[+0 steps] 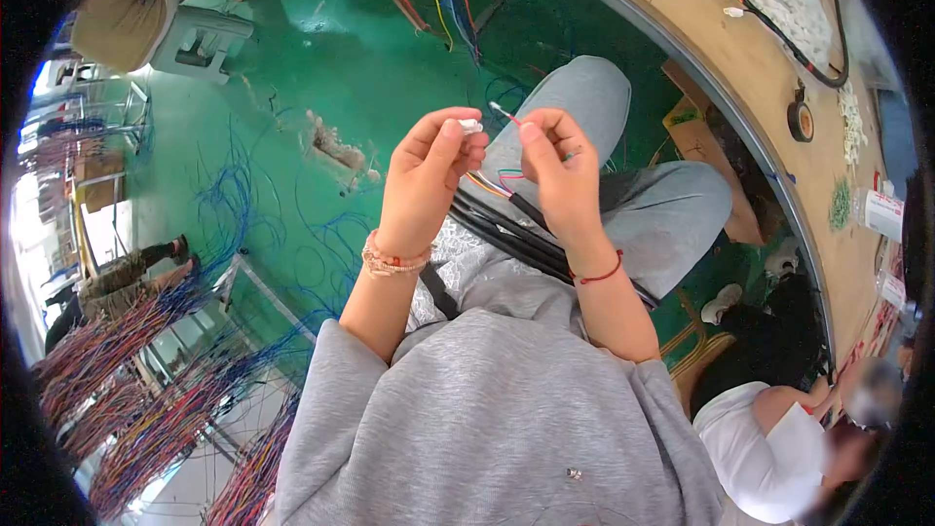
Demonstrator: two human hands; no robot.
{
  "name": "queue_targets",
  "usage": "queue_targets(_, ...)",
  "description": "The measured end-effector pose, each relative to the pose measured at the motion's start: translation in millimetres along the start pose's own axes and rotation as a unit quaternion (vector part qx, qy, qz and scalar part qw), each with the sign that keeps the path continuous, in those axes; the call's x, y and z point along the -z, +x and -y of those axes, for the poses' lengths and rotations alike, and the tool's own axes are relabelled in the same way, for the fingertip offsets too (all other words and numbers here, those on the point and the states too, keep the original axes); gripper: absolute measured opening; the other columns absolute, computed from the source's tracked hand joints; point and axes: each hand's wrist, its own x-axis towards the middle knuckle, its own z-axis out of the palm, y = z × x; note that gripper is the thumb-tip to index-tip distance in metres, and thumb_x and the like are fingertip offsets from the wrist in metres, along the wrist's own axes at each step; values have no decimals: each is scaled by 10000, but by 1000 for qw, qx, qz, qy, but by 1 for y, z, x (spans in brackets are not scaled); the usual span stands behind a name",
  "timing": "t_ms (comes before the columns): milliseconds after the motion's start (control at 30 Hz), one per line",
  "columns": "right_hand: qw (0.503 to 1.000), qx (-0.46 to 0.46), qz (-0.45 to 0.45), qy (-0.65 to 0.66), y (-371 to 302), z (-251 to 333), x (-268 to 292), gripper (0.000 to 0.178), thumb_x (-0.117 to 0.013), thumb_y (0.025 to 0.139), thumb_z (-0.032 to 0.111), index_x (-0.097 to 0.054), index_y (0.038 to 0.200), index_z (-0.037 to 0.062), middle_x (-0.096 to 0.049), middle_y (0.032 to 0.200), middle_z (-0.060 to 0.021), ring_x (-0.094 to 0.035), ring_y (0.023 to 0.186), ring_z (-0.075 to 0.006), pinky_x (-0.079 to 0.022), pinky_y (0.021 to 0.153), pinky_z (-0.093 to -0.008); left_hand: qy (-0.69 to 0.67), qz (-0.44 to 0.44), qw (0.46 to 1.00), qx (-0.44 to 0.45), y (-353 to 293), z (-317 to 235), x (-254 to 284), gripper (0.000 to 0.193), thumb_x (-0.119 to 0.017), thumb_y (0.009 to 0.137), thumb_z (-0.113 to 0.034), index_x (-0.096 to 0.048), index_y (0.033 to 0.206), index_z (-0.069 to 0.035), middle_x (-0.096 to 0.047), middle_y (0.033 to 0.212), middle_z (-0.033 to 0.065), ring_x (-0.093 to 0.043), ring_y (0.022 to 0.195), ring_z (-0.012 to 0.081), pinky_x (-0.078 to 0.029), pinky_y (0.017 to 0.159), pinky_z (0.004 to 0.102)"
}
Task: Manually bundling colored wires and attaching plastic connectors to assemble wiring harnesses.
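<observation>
My left hand (421, 170) pinches a small white plastic connector (470, 126) between thumb and fingers, above my lap. Just to its right, my right hand (562, 175) grips a thin red wire (512, 118). The wire's tip points up and left, apart from the connector. Below both hands, a bundle of black cables (511, 236) lies across my lap. Thin coloured wires (489, 184) come out of the end of a black sheath and run up between the hands. Where each one leads under the fingers is hidden.
A curved workbench (721, 49) on the right carries a black tape roll (801, 121) and a heap of white parts (784, 0). Bundles of coloured wires (146, 360) hang at the left. A person in a white shirt (760, 448) sits at lower right; a grey stool (200, 44) stands far left.
</observation>
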Motion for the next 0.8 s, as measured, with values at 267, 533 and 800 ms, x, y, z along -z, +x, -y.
queue_targets(267,997,-15,29,65,-2,-1,-4,87,-560,840,102,-547,883,28,-530,722,37,-397,576,3,-282,485,-151,127,4,987,-95,-1,12,-8,138,-545,833,-27,-515,961,13,-597,927,91,-569,849,109,-456,746,225)
queue_targets(533,999,-3,28,38,-4,-4,-3,110,-525,866,142,-548,868,34,-517,676,52,-323,496,8,-239,436,-158,200,30,971,-126,3,23,-6,126,-545,826,-25,-500,941,1,-575,919,51,-540,843,87,-445,738,219)
queue_targets(800,996,-40,31,70,-10,-16,-4,149,-432,910,163,-480,835,44,-381,542,49,-305,449,-25,-248,415,-181,-201,20,979,24,5,13,2,226,-484,873,-74,-495,1093,-21,-581,980,84,-554,842,119,-473,720,231)
